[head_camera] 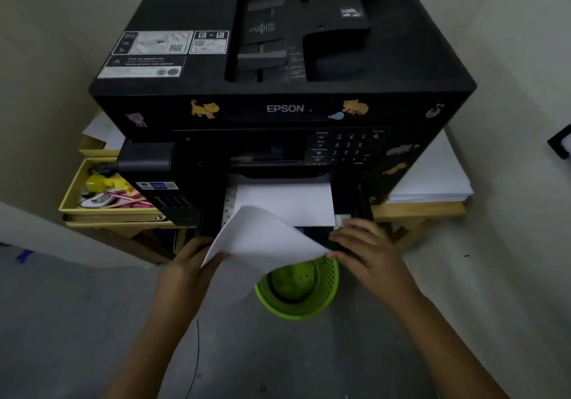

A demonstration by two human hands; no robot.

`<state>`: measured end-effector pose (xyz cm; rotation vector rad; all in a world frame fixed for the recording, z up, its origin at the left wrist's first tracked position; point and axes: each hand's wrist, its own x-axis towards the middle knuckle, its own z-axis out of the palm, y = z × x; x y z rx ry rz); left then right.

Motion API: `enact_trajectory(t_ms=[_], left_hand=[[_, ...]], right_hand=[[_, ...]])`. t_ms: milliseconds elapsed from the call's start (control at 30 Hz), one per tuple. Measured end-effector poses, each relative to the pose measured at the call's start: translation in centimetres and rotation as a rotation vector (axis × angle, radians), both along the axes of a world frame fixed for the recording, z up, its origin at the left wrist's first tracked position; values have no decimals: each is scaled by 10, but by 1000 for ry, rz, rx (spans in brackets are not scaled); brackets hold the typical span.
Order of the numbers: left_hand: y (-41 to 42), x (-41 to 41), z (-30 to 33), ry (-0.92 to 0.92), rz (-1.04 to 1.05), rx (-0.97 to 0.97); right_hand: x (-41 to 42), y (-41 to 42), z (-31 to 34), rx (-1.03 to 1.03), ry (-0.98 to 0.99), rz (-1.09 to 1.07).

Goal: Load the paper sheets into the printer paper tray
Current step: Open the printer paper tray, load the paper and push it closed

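Pinching the paper sheets (pixel 265 238) between both hands, left grip (pixel 197 262) and right grip (pixel 361 244) hold opposite edges.

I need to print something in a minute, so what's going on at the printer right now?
A person is loading the black Epson printer. Both hands hold a curled white paper sheet, the left hand at its near left corner and the right hand at its right edge. The sheet hangs over the open front paper tray, where white paper already lies. A green mesh basket sits on the floor below.
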<state>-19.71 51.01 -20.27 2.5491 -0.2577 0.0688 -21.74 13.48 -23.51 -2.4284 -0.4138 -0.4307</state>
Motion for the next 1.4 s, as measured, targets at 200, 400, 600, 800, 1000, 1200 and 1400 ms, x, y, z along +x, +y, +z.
enact_trajectory(t_ms=[200,400,600,800,1000,1200,1400], left_hand=[[-6,28,-5,-33,26,-6],[-7,41,-8,-44,72,-11],[-17,51,-5,-45,94,-28],[-13,50,-7,-102,53,-54],[-20,38,1,-160,94,-73],[-24,35,-2,-202,104,-1],[-29,34,-2,-270,107,23]], right_hand=[[29,-3,-3,-32,34,-21],[37,2,0,67,114,-98],[40,12,0,155,161,-221],[37,19,-1,135,142,-247],[37,20,-1,80,119,-257],[46,23,-1,54,85,-279],[55,33,-2,30,-53,-387]])
